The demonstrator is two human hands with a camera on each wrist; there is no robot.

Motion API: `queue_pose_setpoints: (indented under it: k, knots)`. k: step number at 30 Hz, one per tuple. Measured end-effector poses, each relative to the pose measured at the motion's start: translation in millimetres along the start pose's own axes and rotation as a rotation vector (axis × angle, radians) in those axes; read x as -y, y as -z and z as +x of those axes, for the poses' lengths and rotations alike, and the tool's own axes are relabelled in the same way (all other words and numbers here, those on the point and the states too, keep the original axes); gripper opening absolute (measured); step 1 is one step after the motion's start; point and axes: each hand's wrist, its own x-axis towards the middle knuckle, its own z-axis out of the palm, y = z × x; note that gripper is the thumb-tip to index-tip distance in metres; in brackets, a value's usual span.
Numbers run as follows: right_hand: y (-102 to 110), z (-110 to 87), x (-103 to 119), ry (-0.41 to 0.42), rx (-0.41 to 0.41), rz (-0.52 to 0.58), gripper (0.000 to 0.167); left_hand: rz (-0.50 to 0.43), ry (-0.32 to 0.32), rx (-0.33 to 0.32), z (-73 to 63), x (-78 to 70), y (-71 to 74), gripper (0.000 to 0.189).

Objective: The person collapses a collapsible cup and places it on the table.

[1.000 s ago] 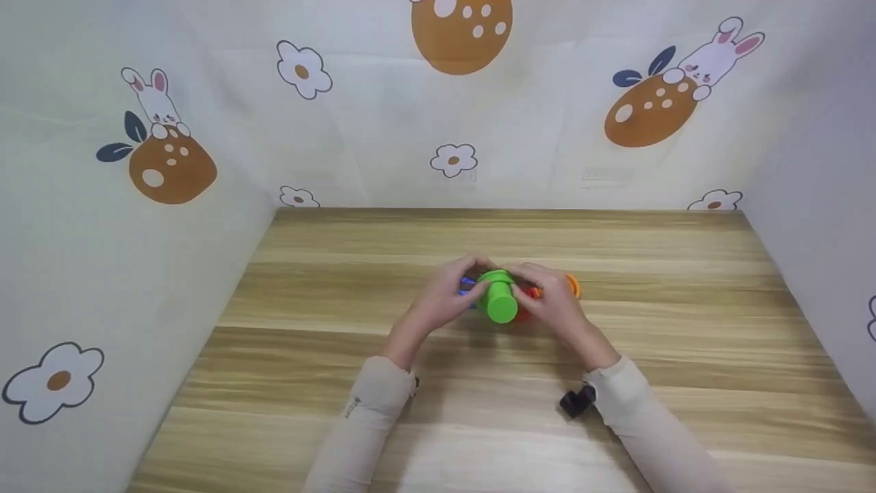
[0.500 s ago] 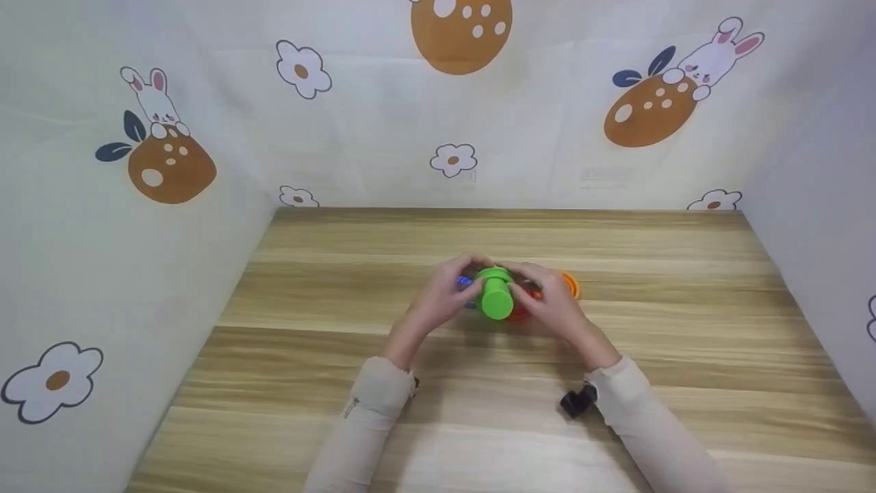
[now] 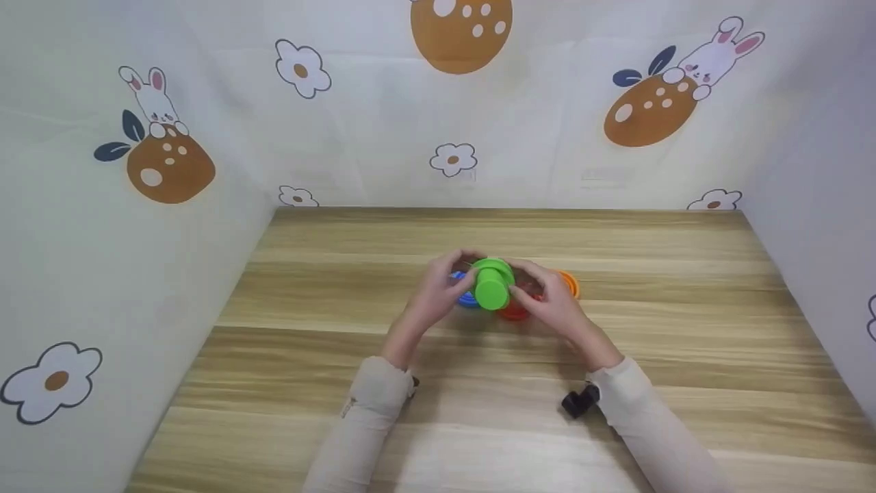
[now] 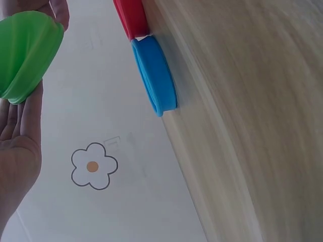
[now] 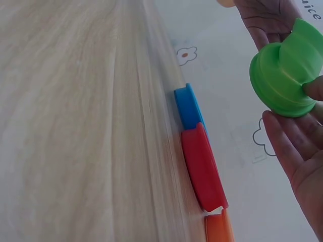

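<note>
Both hands hold a green collapsible silicone-looking cup (image 3: 492, 291) raised above the table, its shape bent and folded in the wrist views. My left hand (image 3: 438, 291) pinches its left side between thumb and fingers. On the other side my right hand (image 3: 553, 298) pinches it the same way. Below the hands lie a flattened blue cup (image 4: 155, 75), a flattened red cup (image 5: 202, 166) and a flattened orange cup (image 5: 219, 227) in a row on the table. In the head view the hands and the green cup partly cover them.
The wooden table (image 3: 308, 383) is bounded by pale printed walls (image 3: 383, 123) at the back and both sides. A small black device (image 3: 580, 401) is attached by the right sleeve cuff.
The green cup has moved slightly up and left in the head view and its rim tilts more into sight. More of the blue and red cups shows beneath it.
</note>
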Motion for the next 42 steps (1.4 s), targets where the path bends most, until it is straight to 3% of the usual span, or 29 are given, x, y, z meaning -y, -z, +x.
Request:
queue_pose_setpoints:
  k: [9,16,23,29,37,42]
  knots:
    - [-3,2.8,2,-0.123,-0.043,0.116,0.037,-0.080,0.015,-0.059,0.1,2.0,0.5,0.027]
    - [-8,5.3,7,-0.150,-0.131,0.159,0.033,-0.125,0.050,-0.066,-0.2,1.1,-0.5,0.032]
    - [-11,7.7,6,-0.162,-0.221,0.187,0.033,-0.222,0.097,0.020,-5.1,3.7,-5.4,0.056]
    - [-13,9.4,6,-0.189,-0.264,0.165,0.033,-0.222,0.125,0.064,-5.9,8.1,-15.0,0.063]
    - [-15,11.1,6,-0.236,-0.300,0.124,0.031,-0.232,0.179,-0.026,-4.6,7.3,-23.6,0.055]
    - [-18,12.3,8,-0.220,-0.310,0.108,0.029,-0.247,0.179,-0.096,-2.9,7.8,-26.9,0.052]
